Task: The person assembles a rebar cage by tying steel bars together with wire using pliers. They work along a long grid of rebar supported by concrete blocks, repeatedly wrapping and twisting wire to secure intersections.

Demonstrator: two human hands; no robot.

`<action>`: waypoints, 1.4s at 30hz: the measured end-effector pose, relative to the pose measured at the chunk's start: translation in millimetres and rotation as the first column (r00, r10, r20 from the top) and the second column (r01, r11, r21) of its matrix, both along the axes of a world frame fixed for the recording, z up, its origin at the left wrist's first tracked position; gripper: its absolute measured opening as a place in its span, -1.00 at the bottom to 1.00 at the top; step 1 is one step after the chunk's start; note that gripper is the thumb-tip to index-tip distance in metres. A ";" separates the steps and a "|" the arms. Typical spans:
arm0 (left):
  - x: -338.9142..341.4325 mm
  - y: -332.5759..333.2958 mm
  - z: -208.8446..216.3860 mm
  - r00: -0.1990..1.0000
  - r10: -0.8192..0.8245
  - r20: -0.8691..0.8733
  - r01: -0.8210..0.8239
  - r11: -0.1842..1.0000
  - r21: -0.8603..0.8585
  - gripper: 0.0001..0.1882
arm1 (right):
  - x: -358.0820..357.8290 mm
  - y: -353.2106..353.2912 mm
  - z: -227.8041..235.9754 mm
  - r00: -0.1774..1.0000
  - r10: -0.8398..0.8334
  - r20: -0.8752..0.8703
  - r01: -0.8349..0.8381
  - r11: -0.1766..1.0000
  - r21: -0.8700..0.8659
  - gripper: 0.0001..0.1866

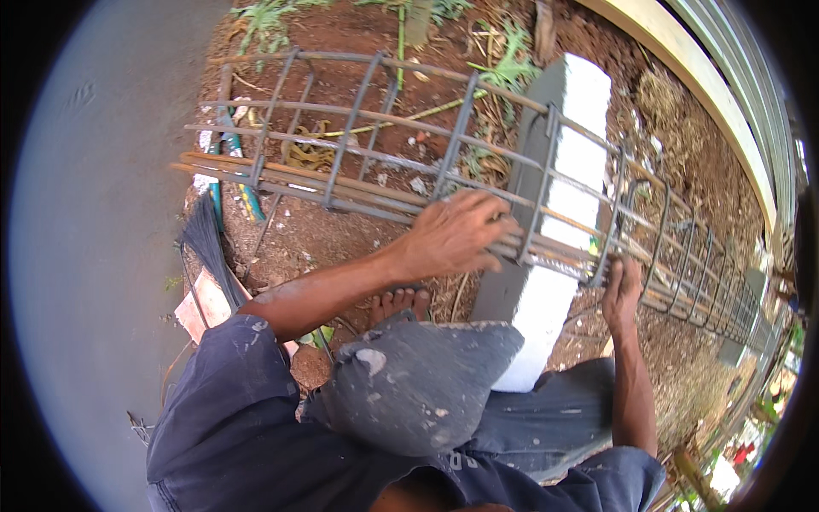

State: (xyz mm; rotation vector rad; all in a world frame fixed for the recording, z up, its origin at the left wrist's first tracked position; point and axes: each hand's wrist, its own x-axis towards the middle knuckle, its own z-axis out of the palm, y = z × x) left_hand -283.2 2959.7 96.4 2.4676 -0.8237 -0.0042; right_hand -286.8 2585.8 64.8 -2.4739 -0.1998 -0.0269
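A long rebar cage (461, 128) of thin steel bars and square stirrups runs across in front of me, from the left to the far right. My left hand (461, 230) is over its near lower bars, fingers curled in among them, the fingertips partly hidden. Farther right, my right hand (623, 286) is closed around the near lower bar beside a stirrup. Between my hands the cage passes over a long block (567, 205) with a white top and a grey side. Whether either hand also holds something small, I cannot make out.
A bundle of dark tie wire (215, 252) stands by my left knee, near a pinkish piece (200, 303). Smooth grey ground (102, 213) lies to the left. Weeds (512, 55) grow in the reddish soil beyond the cage. Long pale boards (717, 102) curve along the right.
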 end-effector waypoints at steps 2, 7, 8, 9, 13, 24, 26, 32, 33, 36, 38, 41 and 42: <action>0.3 13.2 18.9 0.997 0.034 0.064 -0.004 0.908 -0.420 -0.53 | 2.7 11.8 8.5 0.996 0.004 0.087 -0.004 1.000 -0.004 -0.63; 14.6 84.2 26.8 0.941 0.329 0.083 -0.302 0.924 -0.235 -0.72 | 7.8 49.2 56.7 0.927 0.197 0.318 -0.139 0.971 -0.196 -0.63; 18.8 97.0 23.9 0.936 0.344 0.080 -0.327 0.930 -0.169 -0.72 | 8.0 61.8 62.7 0.962 0.148 0.230 -0.119 0.984 -0.133 -0.64; 21.0 103.6 21.4 0.932 0.355 0.076 -0.346 0.932 -0.107 -0.72 | 8.8 76.7 68.4 0.986 0.097 0.137 -0.088 0.993 -0.075 -0.66; 24.5 99.4 20.6 0.952 0.274 -0.134 -0.248 0.952 0.182 -0.74 | 13.5 135.2 88.5 0.988 0.074 -0.135 -0.095 0.984 -0.151 -0.75; 100.3 44.5 48.7 0.992 -0.095 -0.083 0.070 0.963 -0.261 -0.77 | 3.8 181.4 50.7 0.985 -0.142 -0.103 0.120 0.973 -0.196 -0.59; 120.5 18.3 32.3 0.975 -0.151 -0.161 0.144 0.988 -0.058 -0.72 | 4.8 185.9 58.4 0.990 -0.105 -0.093 0.092 0.987 -0.130 -0.57; 127.9 -15.2 -0.4 0.992 -0.102 -0.072 0.091 0.984 -0.151 -0.69 | 8.3 178.0 55.4 0.892 -0.301 -0.336 0.324 0.946 0.012 -0.56; 125.0 -15.7 7.2 0.995 -0.101 -0.014 0.097 0.981 -0.165 -0.71 | 4.6 169.5 47.6 0.881 -0.302 -0.365 0.358 0.929 0.097 -0.65; 106.1 -5.9 29.9 0.985 -0.162 -0.058 0.148 0.969 -0.197 -0.74 | -1.1 157.7 64.7 0.859 -0.302 -0.413 0.469 0.786 0.403 -0.76; 99.6 -4.6 22.9 0.941 -0.192 -0.280 0.175 0.981 -0.086 -0.70 | -10.4 124.8 56.4 0.927 -0.223 -0.302 0.283 0.943 0.173 -0.78; 98.5 -5.6 6.6 0.885 -0.149 -0.442 0.167 0.986 0.002 -0.58 | -13.0 92.5 73.0 0.865 -0.205 -0.458 0.256 0.965 0.052 -0.76; 99.8 -13.2 14.1 0.834 -0.091 -0.545 0.138 0.989 0.046 -0.52 | -13.5 86.2 78.9 0.848 -0.235 -0.475 0.263 0.965 -0.009 -0.75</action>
